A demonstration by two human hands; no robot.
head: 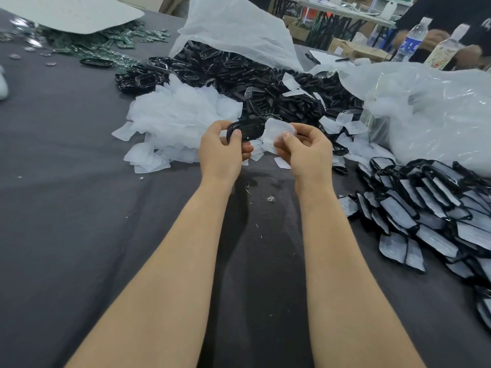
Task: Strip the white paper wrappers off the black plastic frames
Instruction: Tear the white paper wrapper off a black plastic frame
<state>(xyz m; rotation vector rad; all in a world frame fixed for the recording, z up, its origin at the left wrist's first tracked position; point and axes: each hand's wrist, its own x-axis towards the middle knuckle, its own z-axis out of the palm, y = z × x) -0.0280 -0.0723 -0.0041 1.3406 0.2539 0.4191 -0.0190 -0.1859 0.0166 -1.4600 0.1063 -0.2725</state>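
Left hand (223,147): clenching round the left end of one black frame (248,127), thumb curling over its front edge, sitting just above the middle of the picture.
Right hand (305,150): pinching a white wrapper (279,132) between thumb and fingertips, sitting just right of the left hand.
Black frame: hanging in the air above the counter (79,195), centre of the picture, left half lying bare, right end touching the wrapper; tucked inside the paper or only against it, not showing clearly.
White wrapper: crumpling slightly in the pinch, sitting between the two hands.
Loose wrappers (172,115): lying heaped on the counter, left of centre, just behind the hands.
Bare frames (265,83): piling up in a black mound, upper centre, spilling out from under a white bag (233,30).
Wrapped frames (425,208): lying overlapped in a heap along the right edge, well apart from the hands.
Clear plastic bag (438,115): slumping at the upper right, just behind the wrapped heap.
Counter: wearing a dark grey cloth, carrying a few small scraps (270,199) between the forearms.
Green parts (111,41): lying scattered at the upper left, partly under a pale sheet (66,11).
Water bottle (411,41): standing upright near the upper right corner.
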